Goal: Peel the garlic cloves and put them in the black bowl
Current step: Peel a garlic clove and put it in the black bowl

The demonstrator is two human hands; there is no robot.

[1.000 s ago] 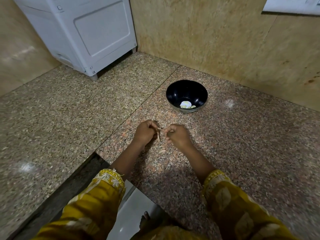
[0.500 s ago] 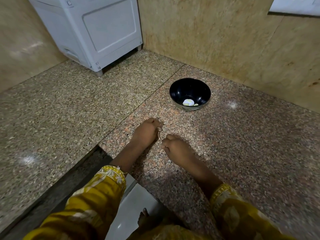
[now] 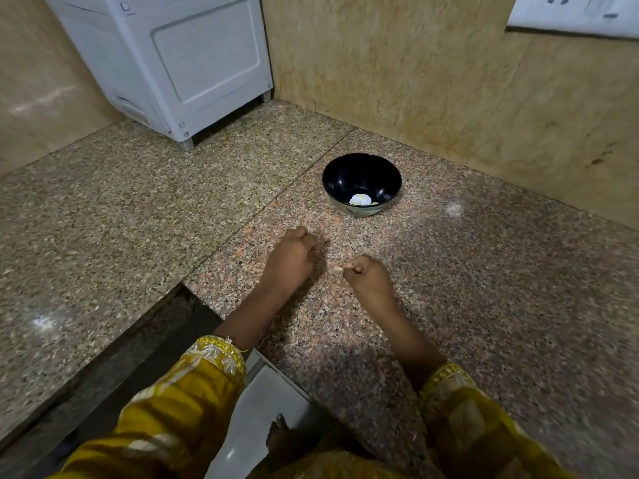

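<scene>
The black bowl (image 3: 362, 174) stands on the granite counter, a hand's length beyond my hands. Pale peeled garlic (image 3: 359, 199) lies at its bottom. My left hand (image 3: 292, 261) rests on the counter, curled round the garlic clove, which its fingers almost wholly hide. To its right and apart from it, my right hand (image 3: 370, 278) pinches a small pale scrap of garlic skin (image 3: 338, 268) between thumb and fingertips, just above the counter.
A white appliance (image 3: 179, 63) stands at the back left corner. Tan stone walls close off the back and right. The counter edge (image 3: 193, 295) drops to a dark gap and a white surface near my left sleeve.
My hands, joined on the clove a second ago, have drawn apart. The right hand moved right with the scrap of skin.
</scene>
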